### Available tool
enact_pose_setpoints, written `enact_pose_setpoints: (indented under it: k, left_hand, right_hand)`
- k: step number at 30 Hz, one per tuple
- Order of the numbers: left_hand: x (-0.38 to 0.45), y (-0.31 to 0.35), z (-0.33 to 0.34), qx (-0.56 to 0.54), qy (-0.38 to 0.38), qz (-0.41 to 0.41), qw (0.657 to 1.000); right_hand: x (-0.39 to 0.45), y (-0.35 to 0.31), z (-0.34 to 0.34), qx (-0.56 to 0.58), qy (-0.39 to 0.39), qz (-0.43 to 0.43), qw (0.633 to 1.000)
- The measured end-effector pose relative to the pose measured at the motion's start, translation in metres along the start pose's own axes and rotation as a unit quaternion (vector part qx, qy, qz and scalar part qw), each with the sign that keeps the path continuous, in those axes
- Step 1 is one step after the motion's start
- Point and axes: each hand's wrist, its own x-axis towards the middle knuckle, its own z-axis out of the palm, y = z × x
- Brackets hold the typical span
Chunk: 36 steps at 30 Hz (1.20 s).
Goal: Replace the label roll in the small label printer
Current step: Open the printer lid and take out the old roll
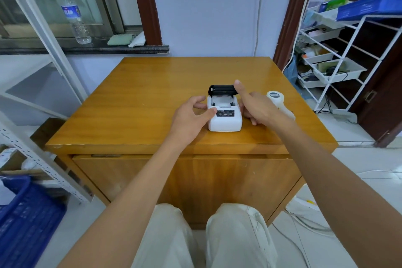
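Observation:
A small white label printer (225, 121) sits in the middle of the wooden table (134, 104). Its black lid (221, 90) is flipped up at the back, and the paper bay looks white inside. My left hand (191, 115) grips the printer's left side, thumb on its top near the black control panel. My right hand (254, 104) is at the printer's right side; its thumb points up and touches the lid's right end, the other fingers curl down by the printer's side. A white label roll (275, 97) lies on the table just right of my right hand.
A plastic water bottle (75, 17) stands on the window ledge at the back left. A white wire rack (348, 50) with trays stands to the right of the table. A blue crate (24, 213) sits on the floor at the lower left.

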Motion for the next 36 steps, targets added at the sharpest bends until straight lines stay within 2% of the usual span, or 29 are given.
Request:
enact_pose_setpoints:
  k: [6, 18, 26, 31, 36]
  left_hand:
    - [0.001, 0.000, 0.002, 0.019, 0.005, 0.001, 1.000]
    - [0.004, -0.002, 0.003, 0.034, 0.013, 0.009, 0.999]
    - [0.002, -0.001, 0.004, 0.032, 0.021, 0.016, 0.999]
    - [-0.001, 0.003, 0.005, 0.062, 0.032, 0.026, 0.997]
    - [-0.006, 0.005, 0.018, 0.183, 0.017, 0.091, 0.979]
  right_hand:
    - [0.015, -0.022, -0.013, 0.004, -0.103, 0.067, 0.992]
    - [0.025, -0.027, -0.010, -0.007, -0.099, 0.131, 0.986]
    - [0.023, -0.028, -0.011, 0.019, -0.105, 0.144, 0.984]
    - [0.018, -0.021, -0.006, 0.041, -0.066, 0.102, 0.992]
    - [0.007, -0.005, 0.009, 0.003, 0.049, 0.041, 0.998]
